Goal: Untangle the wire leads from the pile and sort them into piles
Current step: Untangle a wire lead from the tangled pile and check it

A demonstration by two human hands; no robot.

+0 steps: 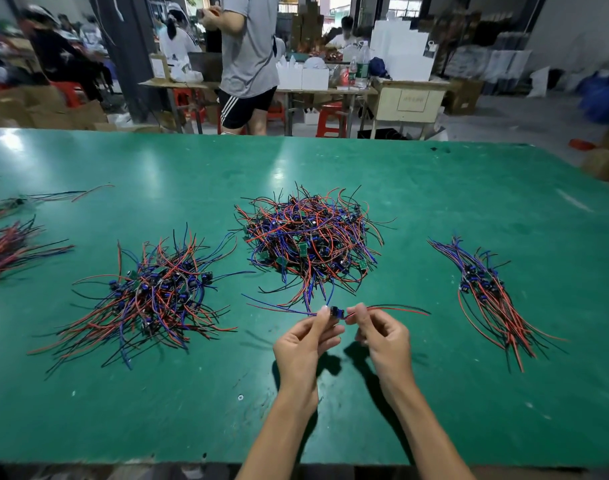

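A tangled pile (310,239) of red, blue and black wire leads with small green boards lies at the table's middle. Just in front of it, my left hand (305,337) and my right hand (382,336) pinch one wire lead (337,311) between them, at its small dark component. Its blue wires trail left and its red and black wires trail right. A looser pile (150,294) lies to the left. To the right, a neater bundle (486,292) lies with its wires roughly aligned.
The green table (331,410) fills the view, its front edge near the bottom. More wire bundles (5,244) lie at the far left edge. Beyond the table a person in a grey shirt (249,60) stands among benches, red stools and boxes.
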